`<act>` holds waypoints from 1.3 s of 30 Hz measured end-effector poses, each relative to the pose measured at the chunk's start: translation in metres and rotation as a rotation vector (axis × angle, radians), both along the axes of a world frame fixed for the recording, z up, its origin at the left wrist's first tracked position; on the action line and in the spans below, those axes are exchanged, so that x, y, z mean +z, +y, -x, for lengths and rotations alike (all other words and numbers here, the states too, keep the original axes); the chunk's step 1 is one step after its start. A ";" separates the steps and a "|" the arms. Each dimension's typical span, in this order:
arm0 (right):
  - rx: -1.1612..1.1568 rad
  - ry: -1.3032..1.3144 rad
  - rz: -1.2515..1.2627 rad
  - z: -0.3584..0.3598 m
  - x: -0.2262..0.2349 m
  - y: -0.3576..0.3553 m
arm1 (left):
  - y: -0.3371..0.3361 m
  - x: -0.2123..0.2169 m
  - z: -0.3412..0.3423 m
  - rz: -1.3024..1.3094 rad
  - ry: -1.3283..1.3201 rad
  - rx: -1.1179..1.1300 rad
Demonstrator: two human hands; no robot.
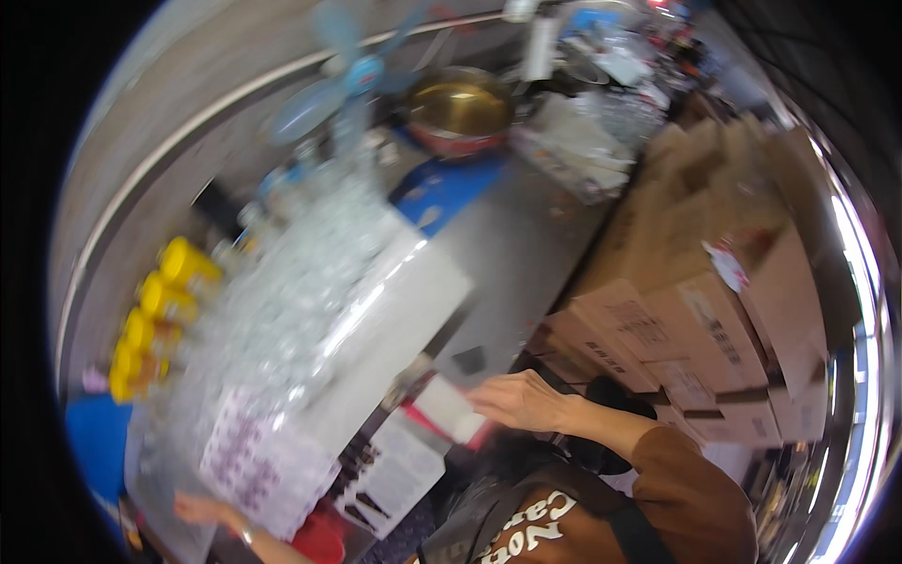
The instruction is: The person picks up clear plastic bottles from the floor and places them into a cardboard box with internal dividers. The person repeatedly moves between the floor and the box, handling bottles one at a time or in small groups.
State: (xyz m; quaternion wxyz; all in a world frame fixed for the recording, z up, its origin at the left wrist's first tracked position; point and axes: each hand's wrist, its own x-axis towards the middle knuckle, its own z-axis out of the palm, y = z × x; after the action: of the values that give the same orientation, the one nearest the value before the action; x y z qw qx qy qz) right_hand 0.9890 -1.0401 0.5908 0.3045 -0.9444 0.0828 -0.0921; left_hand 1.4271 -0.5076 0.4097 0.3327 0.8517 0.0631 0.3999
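At the lower left, my left hand [202, 509] reaches out beside a white sheet with rows of purple marks [258, 451]. Its fingers are blurred but look stretched out, with nothing visible in them. My right hand [517, 400] is closed at the right edge of a flat white pad with red edges [446, 406]; the pad's kind is unclear. Between my hands lies a white board [404, 470] with several dark, slim tools [362, 508] along its left side. A red bowl-like container [319, 538] shows near my left forearm.
Many clear, glassy items [291, 254] crowd the left of the metal table [526, 244], beside several yellow-capped containers [169, 296]. A blue fan [362, 75] and a gold-coloured pan [460, 108] stand at the back. Cardboard boxes [658, 320] are stacked on the right.
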 end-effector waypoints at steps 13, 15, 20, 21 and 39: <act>-0.643 -0.328 1.201 0.378 0.304 -0.151 | -0.525 0.274 0.410 0.077 -0.033 -1.344; -0.767 -0.475 1.365 0.442 0.349 -0.189 | -0.602 0.313 0.474 0.265 -0.059 -1.734; -1.312 -0.460 1.144 0.616 0.389 -0.309 | -0.753 0.426 0.634 -0.066 -0.480 -2.154; -1.450 -0.284 1.157 0.647 0.393 -0.330 | -0.780 0.440 0.665 -0.137 -0.568 -2.152; -1.658 0.778 0.247 0.758 0.309 -0.497 | -0.889 0.440 0.771 -0.529 -0.670 -2.120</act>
State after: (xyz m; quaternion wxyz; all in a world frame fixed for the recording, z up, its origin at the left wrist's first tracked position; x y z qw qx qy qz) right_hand 0.2310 -1.5372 0.9001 -0.0110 -0.5733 0.8185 0.0348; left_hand 0.6561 -1.3969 0.8497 0.3132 0.3703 -0.8654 0.1257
